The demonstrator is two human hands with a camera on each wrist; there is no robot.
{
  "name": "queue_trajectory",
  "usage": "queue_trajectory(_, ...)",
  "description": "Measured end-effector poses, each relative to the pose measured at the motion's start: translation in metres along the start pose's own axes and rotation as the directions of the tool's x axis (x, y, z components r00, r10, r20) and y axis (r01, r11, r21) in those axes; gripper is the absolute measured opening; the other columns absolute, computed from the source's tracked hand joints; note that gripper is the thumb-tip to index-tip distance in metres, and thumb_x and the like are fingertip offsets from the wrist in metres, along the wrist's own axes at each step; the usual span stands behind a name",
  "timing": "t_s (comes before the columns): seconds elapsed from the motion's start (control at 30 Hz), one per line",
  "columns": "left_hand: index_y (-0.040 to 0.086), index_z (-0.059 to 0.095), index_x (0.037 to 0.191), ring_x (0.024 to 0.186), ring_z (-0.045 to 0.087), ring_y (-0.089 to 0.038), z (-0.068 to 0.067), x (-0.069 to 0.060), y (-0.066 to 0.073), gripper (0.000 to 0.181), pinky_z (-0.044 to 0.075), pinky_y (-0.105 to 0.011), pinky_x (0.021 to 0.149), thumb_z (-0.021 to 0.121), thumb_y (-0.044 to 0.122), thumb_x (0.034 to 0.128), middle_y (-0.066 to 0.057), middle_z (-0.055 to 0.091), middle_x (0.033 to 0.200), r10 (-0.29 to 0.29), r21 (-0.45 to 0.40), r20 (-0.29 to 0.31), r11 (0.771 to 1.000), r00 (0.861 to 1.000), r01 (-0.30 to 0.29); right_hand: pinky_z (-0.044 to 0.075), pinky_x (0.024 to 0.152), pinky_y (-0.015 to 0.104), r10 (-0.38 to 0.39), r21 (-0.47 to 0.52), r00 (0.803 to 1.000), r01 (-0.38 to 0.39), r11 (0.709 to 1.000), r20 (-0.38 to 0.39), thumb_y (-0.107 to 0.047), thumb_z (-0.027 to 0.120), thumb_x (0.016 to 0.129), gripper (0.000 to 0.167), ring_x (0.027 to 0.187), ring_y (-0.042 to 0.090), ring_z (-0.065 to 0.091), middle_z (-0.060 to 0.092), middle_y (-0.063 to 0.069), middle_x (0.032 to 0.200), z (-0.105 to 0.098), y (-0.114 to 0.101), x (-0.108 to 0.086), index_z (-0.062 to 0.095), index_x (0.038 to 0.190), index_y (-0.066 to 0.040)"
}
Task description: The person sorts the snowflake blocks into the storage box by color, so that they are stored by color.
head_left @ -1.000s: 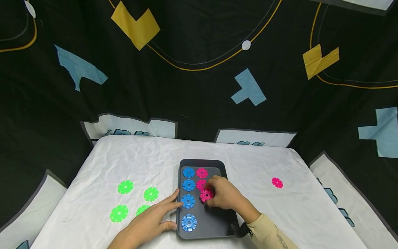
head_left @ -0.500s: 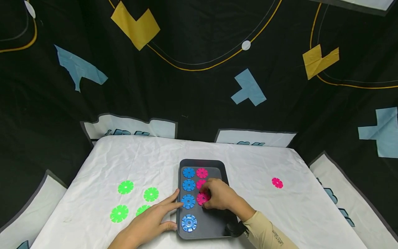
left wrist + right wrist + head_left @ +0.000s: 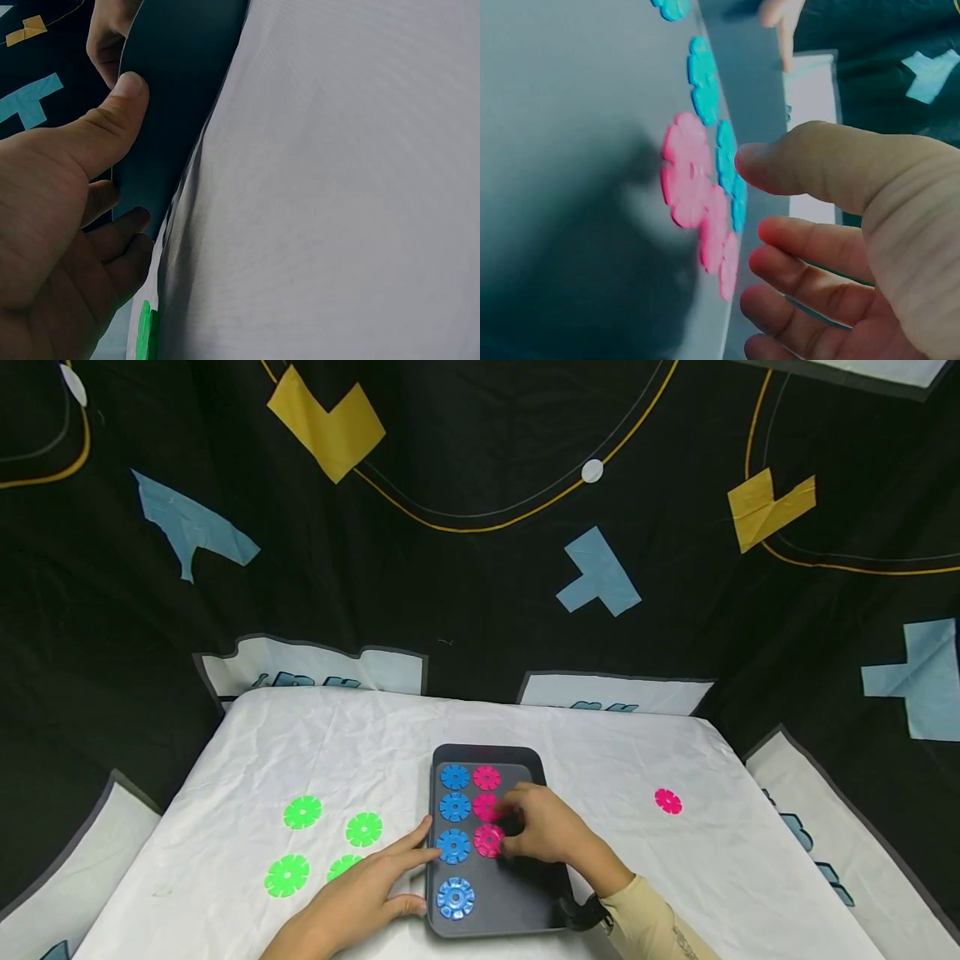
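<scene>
Your right hand (image 3: 546, 827) hovers over the dark gray baking tray (image 3: 517, 902) with its fingers loosely bent and holding nothing. In the right wrist view, your thumb (image 3: 802, 161) stands well apart from the other fingers (image 3: 814, 240), and a gap shows between your hand and the discs. The nearest pink notched disc (image 3: 488, 841) lies flat on the tray floor just beside your thumb, third in the pink column and level with the third blue notched disc (image 3: 453, 846). In the head view, your fingertips partly cover the right edge of the middle pink disc (image 3: 483, 807).

Your left hand (image 3: 367, 885) is spread at the tray's left side. Its thumb rests against the outer wall, and one finger reaches over the rim to the edge of that third blue disc; you cannot tell whether it touches it.

A second ago, you had the nearest pink disc tilted between your right fingers, and half a second ago they were at its right edge in the column. Now they are parted, and the disc lies fully in view. Your left hand, the green discs (image 3: 286, 876) on the cloth-covered bench (image 3: 600, 743) and the lone pink disc (image 3: 668, 802) to the tray's right stay put.
</scene>
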State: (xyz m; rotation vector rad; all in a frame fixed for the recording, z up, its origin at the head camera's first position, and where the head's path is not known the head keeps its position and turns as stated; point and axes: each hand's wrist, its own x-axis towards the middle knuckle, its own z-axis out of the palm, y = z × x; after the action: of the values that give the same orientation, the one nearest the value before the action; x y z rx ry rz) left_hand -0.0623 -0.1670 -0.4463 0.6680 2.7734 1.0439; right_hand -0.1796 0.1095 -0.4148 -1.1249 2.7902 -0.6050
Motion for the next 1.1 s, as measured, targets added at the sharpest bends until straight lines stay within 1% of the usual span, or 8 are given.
queue_trajectory(0.3,0.021,0.052,0.142,0.139,0.035,-0.022,0.001,0.0,0.0,0.069,0.04,-0.047,0.103,0.068,0.05,0.0822,-0.002,0.02,0.161,0.002,0.007,-0.006,1.0,1.0,-0.002,0.046,0.06,0.025,0.065,0.078,0.995,-0.059,0.995,-0.07,-0.021,0.084,0.071,0.04,0.077,0.022,0.057,0.064,0.001,0.092,-0.017,0.009,-0.016,0.073,0.107,-0.009)
queue_trajectory(0.43,0.021,0.052,0.142,0.139,0.034,-0.023,0.001,0.001,-0.001,0.068,0.04,-0.047,0.103,0.069,0.049,0.0822,-0.002,0.02,0.161,0.004,0.012,-0.005,1.0,1.0,-0.004,0.046,0.06,0.025,0.109,0.106,0.988,-0.097,0.99,-0.11,-0.021,0.084,0.072,0.04,0.079,0.021,0.057,0.065,0.0,0.095,-0.022,0.015,-0.024,0.072,0.109,-0.009)
queue_trajectory(0.53,0.022,0.052,0.142,0.14,0.034,-0.023,0.002,0.001,-0.002,0.068,0.04,-0.047,0.104,0.07,0.047,0.0821,-0.002,0.019,0.161,0.004,0.009,-0.003,1.0,1.0,-0.004,0.046,0.061,0.026,0.15,0.128,0.978,-0.132,0.983,-0.145,-0.021,0.084,0.073,0.038,0.079,0.018,0.056,0.067,-0.002,0.099,-0.025,0.021,-0.032,0.072,0.108,-0.013)
queue_trajectory(0.6,0.022,0.052,0.143,0.14,0.033,-0.022,0.002,0.002,-0.002,0.068,0.04,-0.047,0.104,0.071,0.046,0.082,-0.001,0.019,0.161,0.0,0.005,0.001,1.0,1.0,0.0,0.046,0.062,0.027,0.178,0.141,0.969,-0.155,0.978,-0.171,-0.021,0.084,0.073,0.037,0.079,0.016,0.056,0.067,-0.002,0.101,-0.028,0.026,-0.037,0.072,0.107,-0.016)
queue_trajectory(0.83,0.022,0.052,0.143,0.14,0.033,-0.022,0.003,0.002,-0.001,0.068,0.039,-0.047,0.104,0.071,0.046,0.082,-0.002,0.019,0.161,-0.011,-0.001,0.008,1.0,1.0,0.011,0.047,0.069,0.032,0.257,0.158,0.932,-0.222,0.962,-0.256,-0.017,0.084,0.073,0.037,0.081,0.017,0.057,0.067,0.0,0.1,-0.034,0.052,-0.054,0.072,0.108,-0.014)
queue_trajectory(0.93,0.021,0.052,0.142,0.139,0.034,-0.023,0.002,0.002,-0.001,0.068,0.04,-0.047,0.103,0.071,0.047,0.0821,-0.002,0.019,0.161,-0.007,0.0,0.006,1.0,1.0,0.007,0.048,0.07,0.034,0.298,0.158,0.908,-0.262,0.952,-0.293,-0.017,0.083,0.072,0.036,0.082,0.017,0.058,0.068,0.001,0.101,-0.035,0.065,-0.063,0.072,0.107,-0.014)
queue_trajectory(1.1,0.021,0.052,0.142,0.14,0.034,-0.023,0.002,0.001,-0.001,0.068,0.04,-0.047,0.104,0.071,0.046,0.0821,-0.002,0.019,0.161,-0.002,-0.007,0.006,1.0,1.0,0.002,0.049,0.071,0.035,0.376,0.18,0.867,-0.334,0.925,-0.327,-0.017,0.082,0.074,0.04,0.085,0.02,0.059,0.067,0.004,0.103,-0.037,0.085,-0.077,0.071,0.111,-0.008)
